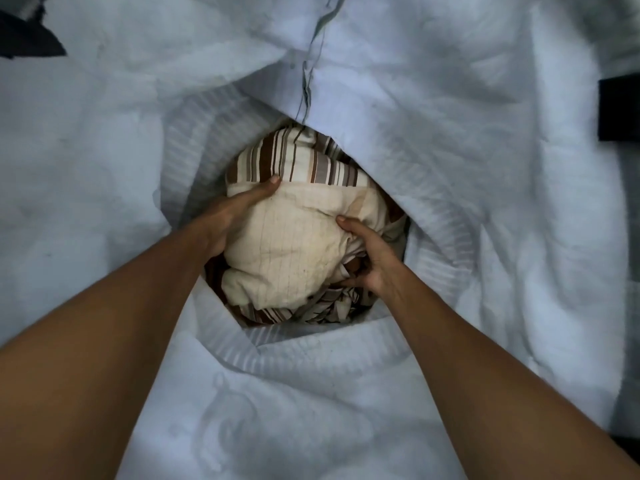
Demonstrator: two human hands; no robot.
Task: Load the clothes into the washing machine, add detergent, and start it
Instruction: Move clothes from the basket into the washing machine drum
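Note:
A bundle of cream cloth with brown stripes (294, 244) fills the round mouth of a large white laundry bag (346, 348). Both my arms reach down into the opening. My left hand (239, 209) grips the bundle's left side, thumb on top near the striped fold. My right hand (367, 258) grips the right side, fingers curled into the folds of the fabric. More striped fabric (332, 306) shows under the bundle at the lower edge of the opening. No washing machine or detergent is in view.
The white bag's crumpled fabric (485, 168) fills nearly the whole view, with a seam (308, 81) running down to the opening. Dark shapes show at the top left corner (24, 36) and the right edge (620, 105).

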